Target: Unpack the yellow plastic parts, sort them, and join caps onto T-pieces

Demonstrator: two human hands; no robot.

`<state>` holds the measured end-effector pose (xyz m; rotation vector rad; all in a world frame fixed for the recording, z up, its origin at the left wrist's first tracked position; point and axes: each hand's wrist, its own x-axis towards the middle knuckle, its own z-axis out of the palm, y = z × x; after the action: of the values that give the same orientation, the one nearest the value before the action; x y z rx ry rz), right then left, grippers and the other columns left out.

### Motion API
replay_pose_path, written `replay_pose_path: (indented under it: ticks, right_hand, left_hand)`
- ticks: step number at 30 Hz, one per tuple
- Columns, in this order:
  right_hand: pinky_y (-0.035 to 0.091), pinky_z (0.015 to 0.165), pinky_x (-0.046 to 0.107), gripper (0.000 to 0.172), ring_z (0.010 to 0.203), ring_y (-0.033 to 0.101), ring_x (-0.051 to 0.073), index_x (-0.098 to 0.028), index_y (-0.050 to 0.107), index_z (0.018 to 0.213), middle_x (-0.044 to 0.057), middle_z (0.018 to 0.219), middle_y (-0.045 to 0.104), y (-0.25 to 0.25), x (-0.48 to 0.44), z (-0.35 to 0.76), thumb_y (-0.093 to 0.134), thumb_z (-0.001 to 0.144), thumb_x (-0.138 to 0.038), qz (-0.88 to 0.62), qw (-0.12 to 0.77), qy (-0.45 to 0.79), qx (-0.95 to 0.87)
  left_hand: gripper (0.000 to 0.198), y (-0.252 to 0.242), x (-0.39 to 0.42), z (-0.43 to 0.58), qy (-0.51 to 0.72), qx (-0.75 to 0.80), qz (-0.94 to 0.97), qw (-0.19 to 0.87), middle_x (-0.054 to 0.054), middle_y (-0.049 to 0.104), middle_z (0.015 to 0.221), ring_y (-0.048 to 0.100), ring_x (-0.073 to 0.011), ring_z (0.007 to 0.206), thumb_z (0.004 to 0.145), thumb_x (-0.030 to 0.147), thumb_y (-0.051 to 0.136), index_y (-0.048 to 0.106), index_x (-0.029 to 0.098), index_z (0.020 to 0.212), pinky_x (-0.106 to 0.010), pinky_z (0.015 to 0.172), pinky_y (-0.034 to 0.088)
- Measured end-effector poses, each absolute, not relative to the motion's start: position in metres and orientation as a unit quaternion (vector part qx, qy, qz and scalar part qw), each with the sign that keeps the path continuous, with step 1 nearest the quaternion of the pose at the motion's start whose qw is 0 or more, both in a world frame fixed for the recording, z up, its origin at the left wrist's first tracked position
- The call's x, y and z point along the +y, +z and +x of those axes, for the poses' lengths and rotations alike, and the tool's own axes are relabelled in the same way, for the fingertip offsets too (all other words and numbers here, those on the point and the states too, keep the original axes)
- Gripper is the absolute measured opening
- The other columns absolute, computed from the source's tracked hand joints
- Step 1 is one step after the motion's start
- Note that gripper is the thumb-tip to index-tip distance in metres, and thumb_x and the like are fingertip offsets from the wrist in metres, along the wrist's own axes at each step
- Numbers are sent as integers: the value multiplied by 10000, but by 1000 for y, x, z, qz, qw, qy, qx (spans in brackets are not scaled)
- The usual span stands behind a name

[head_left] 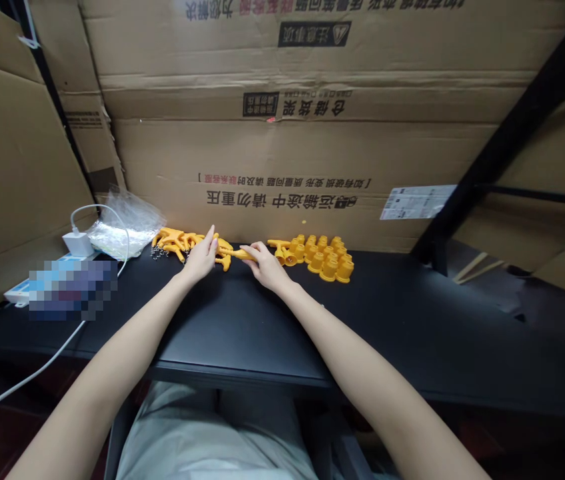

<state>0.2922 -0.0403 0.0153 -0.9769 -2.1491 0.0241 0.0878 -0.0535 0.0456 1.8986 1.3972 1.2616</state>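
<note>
Between my two hands is a slim yellow plastic part (235, 253), lying roughly level above the black table. My left hand (202, 256) is closed on its left end, thumb and fingers partly hidden by the back of the hand. From the other side, my right hand (265, 267) pinches the right end. Left of my left hand, several yellow branched plastic pieces (170, 237) lie in a heap, with small metal bits (158, 253) beside them. Several yellow cup-shaped pieces (329, 268) stand in rows to the right of my right hand, near another yellow branched piece (278, 243).
Cardboard (282, 150) walls the back of the black table (242, 327). At left are a crumpled clear plastic bag (125, 220), a white charger (77, 243) in a power strip, and a white cable (37, 372) over the table edge. A black post (492, 147) slants up at right.
</note>
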Motion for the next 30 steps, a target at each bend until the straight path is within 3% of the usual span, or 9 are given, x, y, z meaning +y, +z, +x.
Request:
replay_pose_path:
  ticks: [2, 4, 6, 9, 14, 19, 24, 30]
  right_hand:
    - [507, 835, 336, 363, 889, 605, 187, -213, 569, 1261, 102, 1103, 532, 16, -41, 293, 479, 910, -226, -390, 376, 18, -840]
    - [494, 882, 340, 372, 950, 603, 195, -209, 557, 1273, 103, 1108, 534, 16, -41, 293, 470, 912, -223, -394, 378, 27, -837]
    - [480, 924, 352, 392, 1008, 595, 203, -210, 535, 1297, 104, 1122, 537, 17, -40, 293, 464, 911, -222, -398, 379, 39, -835]
    - [468, 954, 387, 422, 1065, 581, 218, -209, 502, 1322, 108, 1149, 541, 17, -39, 292, 477, 901, -232, -399, 372, 59, -836]
    - [447, 985, 433, 426, 1092, 575, 230, -178, 506, 1239, 116, 1155, 560, 24, -38, 295, 592, 824, -217, -390, 372, 114, -835]
    - [530, 821, 361, 362, 884, 661, 171, -172, 498, 1069, 106, 1128, 593, 34, -35, 302, 668, 755, -227, -369, 406, 291, -784]
    - [526, 678, 290, 389, 651, 685, 163, -173, 540, 845, 37, 771, 674, 44, -44, 300, 724, 715, -490, -370, 422, 384, -733]
    - [420, 415, 213, 608, 383, 588, 133, -158, 553, 660, 41, 483, 610, 50, -53, 296, 462, 784, -746, -431, 388, 482, -657]
  left_hand:
    - [617, 44, -55, 85, 417, 516, 727, 178, -33, 650, 802, 612, -133, 640, 937, 384, 412, 243, 146, 1482, -283, 751, 492]
    - [694, 41, -56, 84, 387, 504, 762, 125, -94, 657, 976, 646, -183, 827, 902, 379, 466, 189, 157, 1498, -337, 851, 476]
    - [715, 39, -56, 82, 353, 492, 792, 75, -139, 620, 1133, 629, -223, 972, 863, 332, 514, 210, 175, 1490, -377, 908, 454]
    - [596, 39, -54, 79, 300, 504, 810, 28, -147, 612, 1184, 612, -243, 1037, 850, 230, 484, 339, 192, 1427, -381, 915, 449]
    - [401, 45, -55, 75, 234, 571, 787, 6, -113, 677, 1001, 637, -278, 938, 842, 277, 493, 507, 210, 1237, -383, 832, 467]
    - [304, 51, -57, 71, 230, 585, 778, 4, -68, 655, 838, 629, -254, 806, 828, 270, 496, 534, 211, 1124, -345, 751, 455]
    - [227, 54, -57, 66, 271, 544, 794, 2, -23, 604, 733, 598, -219, 718, 821, 239, 497, 529, 210, 1044, -310, 712, 429]
    - [208, 55, -59, 69, 274, 526, 805, 5, -4, 595, 714, 586, -197, 681, 826, 245, 488, 512, 223, 1031, -286, 678, 418]
